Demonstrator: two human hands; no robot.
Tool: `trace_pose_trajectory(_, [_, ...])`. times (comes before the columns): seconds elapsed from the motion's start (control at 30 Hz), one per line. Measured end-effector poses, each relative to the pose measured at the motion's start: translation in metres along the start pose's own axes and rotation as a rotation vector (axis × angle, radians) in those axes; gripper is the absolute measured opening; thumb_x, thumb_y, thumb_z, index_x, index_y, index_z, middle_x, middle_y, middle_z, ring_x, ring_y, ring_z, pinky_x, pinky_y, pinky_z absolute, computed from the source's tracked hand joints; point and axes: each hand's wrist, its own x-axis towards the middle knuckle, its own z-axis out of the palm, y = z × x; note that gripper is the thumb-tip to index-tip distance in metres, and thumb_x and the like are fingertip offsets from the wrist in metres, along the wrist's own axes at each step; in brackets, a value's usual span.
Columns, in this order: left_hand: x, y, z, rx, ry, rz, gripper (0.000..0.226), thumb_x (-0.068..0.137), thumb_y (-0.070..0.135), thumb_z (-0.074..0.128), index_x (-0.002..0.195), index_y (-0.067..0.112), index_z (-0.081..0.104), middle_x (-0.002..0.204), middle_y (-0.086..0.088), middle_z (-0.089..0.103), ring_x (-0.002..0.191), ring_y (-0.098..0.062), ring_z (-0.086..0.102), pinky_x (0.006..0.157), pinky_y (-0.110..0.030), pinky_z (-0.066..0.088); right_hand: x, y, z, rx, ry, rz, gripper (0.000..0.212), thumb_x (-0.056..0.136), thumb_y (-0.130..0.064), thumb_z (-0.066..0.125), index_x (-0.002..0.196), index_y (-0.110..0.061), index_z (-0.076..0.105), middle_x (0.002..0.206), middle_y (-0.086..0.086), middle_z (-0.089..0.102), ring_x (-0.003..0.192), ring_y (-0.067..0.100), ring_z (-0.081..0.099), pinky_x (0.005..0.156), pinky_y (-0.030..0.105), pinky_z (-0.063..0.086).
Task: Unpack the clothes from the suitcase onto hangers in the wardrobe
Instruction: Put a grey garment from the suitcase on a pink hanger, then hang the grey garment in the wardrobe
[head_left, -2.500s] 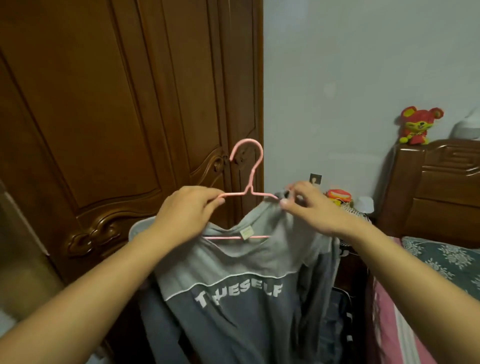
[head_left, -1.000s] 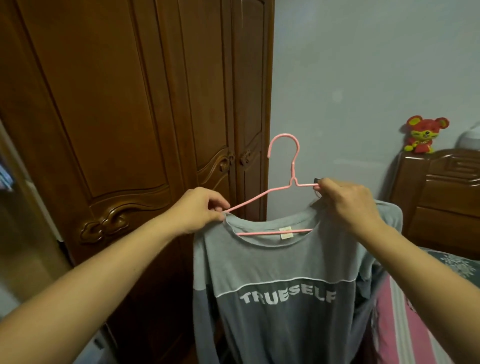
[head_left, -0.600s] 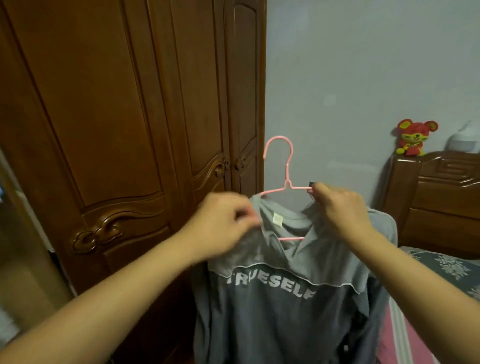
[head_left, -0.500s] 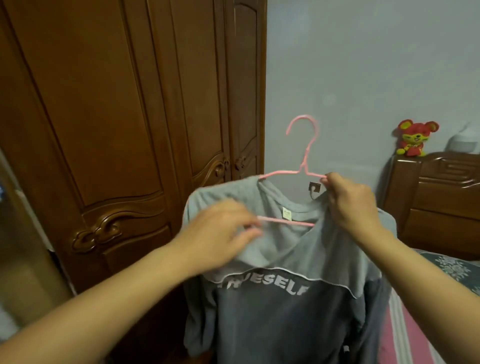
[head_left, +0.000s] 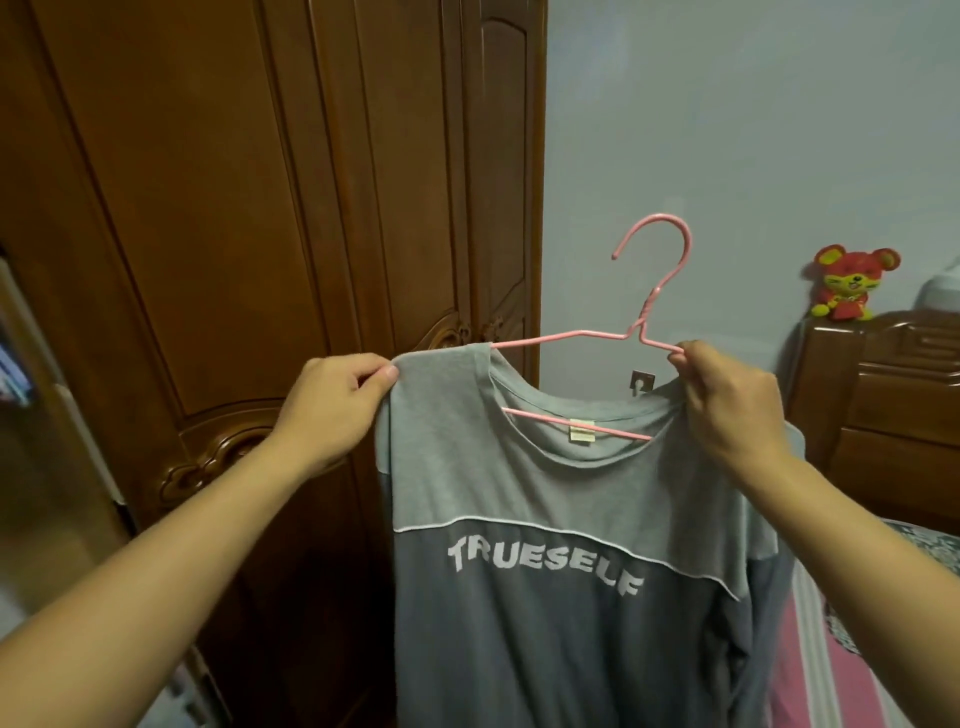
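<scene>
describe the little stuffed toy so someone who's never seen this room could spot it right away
Right of the tall brown wardrobe runs a pale wall, and at its far right stands a carved wooden headboard. The stuffed toy sits on the headboard's top edge. It is bright red with yellow ears and face, the only vivid thing there.

Dim, soft indoor light; slight blur; wide-angle bending at edges; no glare.

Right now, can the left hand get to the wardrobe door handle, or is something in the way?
Probably not yet. The left hand is pinching the shirt shoulder on the hanger, so it is busy. The door handle sits just beyond it with nothing between; releasing the shirt should free it.
</scene>
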Motion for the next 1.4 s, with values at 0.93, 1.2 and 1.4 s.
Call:
trace_pose_trajectory(0.93, [-0.097,0.000,-0.045,-0.254,-0.051,-0.353,0.025,0.081,0.014,0.083,0.070,0.013,0.061,0.066,0.004,0.059,0.058,-0.002,0.049,0.061,-0.023,0.040,-0.039,-0.115,0.060,0.369,-0.396,-0.179,0.037,0.101,-0.036,0.048,0.108,-0.011,0.074,0.092,0.006,0.059,0.074,0.026,0.061,0.059,0.038,0.053])
trace_pose_trajectory(1.2, [-0.147,0.038,-0.107,0.101,-0.238,-0.034,0.014,0.092,0.040,0.066,0.093,0.030,0.057,0.094,0.015,0.053,0.085,0.002,0.049,0.071,-0.019,0.040,-0.019,-0.184,0.074,0.340,-0.232,-0.194,0.036,0.101,-0.030,0.043,0.112,-0.009,0.070,0.087,0.010,0.067,0.069,0.033,0.063,0.055,0.037,0.051])
trace_pose_trajectory(1.4, [-0.162,-0.056,-0.152,-0.206,-0.240,-0.280,0.046,0.101,0.056,0.045,0.145,0.040,0.043,0.143,0.015,0.050,0.135,-0.005,0.046,0.115,-0.033,0.037,-0.017,-0.201,0.053,0.417,-0.119,-0.222,0.036,0.098,-0.025,0.045,0.110,-0.003,0.071,0.089,0.015,0.070,0.071,0.033,0.066,0.064,0.035,0.054])
